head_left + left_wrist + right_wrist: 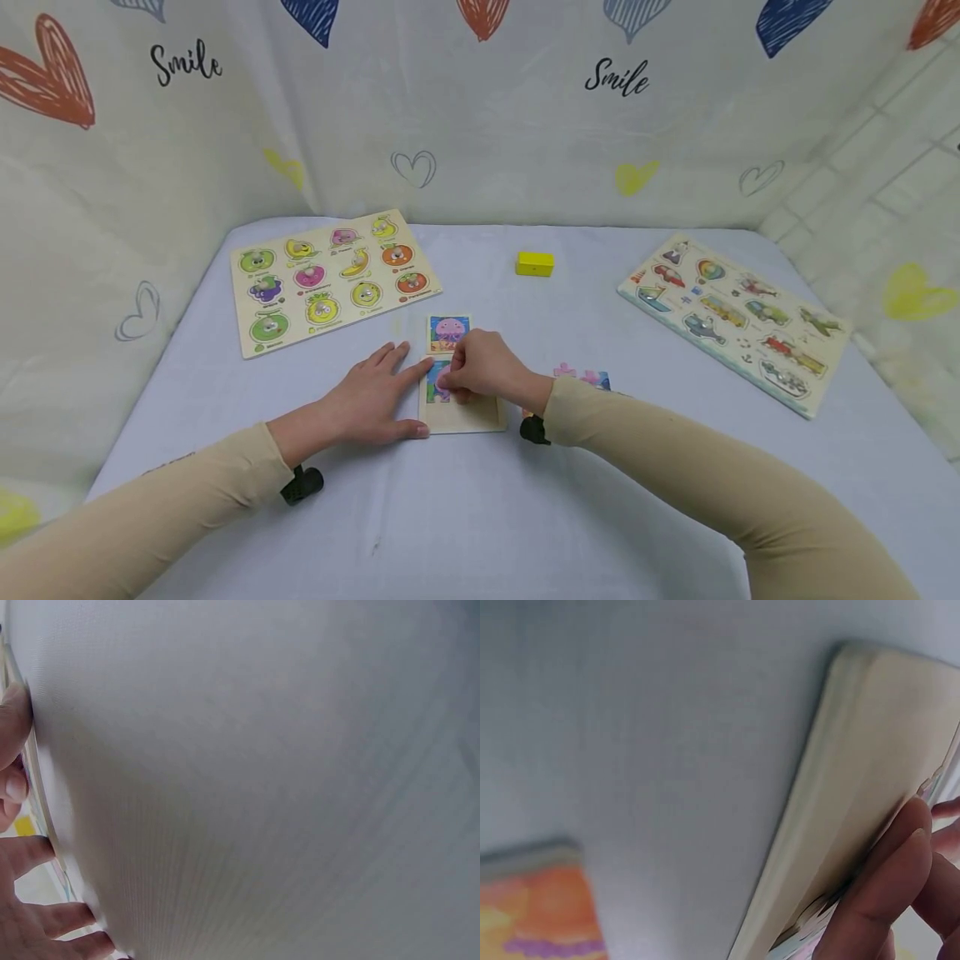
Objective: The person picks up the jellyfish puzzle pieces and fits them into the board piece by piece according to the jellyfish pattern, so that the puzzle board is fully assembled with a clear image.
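My left hand (371, 400) lies spread on the white cloth, its index fingertip and thumb at the left edge of a small wooden puzzle tray (468, 418). Over that tray my right hand (487, 367) bends down and pinches a pink and blue puzzle piece (437, 393) at the tray's left side. A sample picture (448, 331) with a pink sea creature shows at the tray's top. In the right wrist view, curled fingers (885, 892) are right at the tray's bare wood (855, 765). The right hand hides part of the tray.
Loose puzzle pieces (596, 378) lie right of the tray, partly behind the right sleeve. A fruit board (337, 279) lies at back left, a vehicle board (738, 321) at right. Between them sits a yellow block (535, 264). A printed curtain (510, 125) hangs behind the table.
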Motion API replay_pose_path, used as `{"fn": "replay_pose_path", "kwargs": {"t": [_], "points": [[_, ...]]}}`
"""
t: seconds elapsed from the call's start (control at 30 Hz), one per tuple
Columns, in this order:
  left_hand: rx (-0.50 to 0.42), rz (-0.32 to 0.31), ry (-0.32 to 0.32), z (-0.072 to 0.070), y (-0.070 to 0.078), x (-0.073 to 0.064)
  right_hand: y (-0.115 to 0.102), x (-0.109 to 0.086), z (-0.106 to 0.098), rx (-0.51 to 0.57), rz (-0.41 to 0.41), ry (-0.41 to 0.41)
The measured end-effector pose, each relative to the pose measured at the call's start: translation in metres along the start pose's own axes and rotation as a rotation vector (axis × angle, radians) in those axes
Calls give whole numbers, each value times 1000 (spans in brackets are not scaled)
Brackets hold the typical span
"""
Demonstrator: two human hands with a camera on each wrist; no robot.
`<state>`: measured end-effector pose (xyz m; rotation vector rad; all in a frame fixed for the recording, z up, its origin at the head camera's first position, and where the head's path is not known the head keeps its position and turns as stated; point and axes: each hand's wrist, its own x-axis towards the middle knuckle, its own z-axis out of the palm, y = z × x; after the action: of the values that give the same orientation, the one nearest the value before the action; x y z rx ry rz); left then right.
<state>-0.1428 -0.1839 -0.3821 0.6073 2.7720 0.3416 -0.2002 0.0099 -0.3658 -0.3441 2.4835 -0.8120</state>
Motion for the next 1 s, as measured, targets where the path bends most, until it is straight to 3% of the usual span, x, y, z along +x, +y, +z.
{"fn": "replay_pose_path", "kwargs": {"t": [0.4, 0.67, 1.0], "points": [[-3, 5, 6, -2, 2, -1, -7, 3, 2, -123, 5, 10], [-9, -1, 2, 0, 1, -1, -2, -1, -2, -56, -20, -24], [4, 0, 10, 0, 2, 0, 23, -13, -24, 63, -114, -79]]}}
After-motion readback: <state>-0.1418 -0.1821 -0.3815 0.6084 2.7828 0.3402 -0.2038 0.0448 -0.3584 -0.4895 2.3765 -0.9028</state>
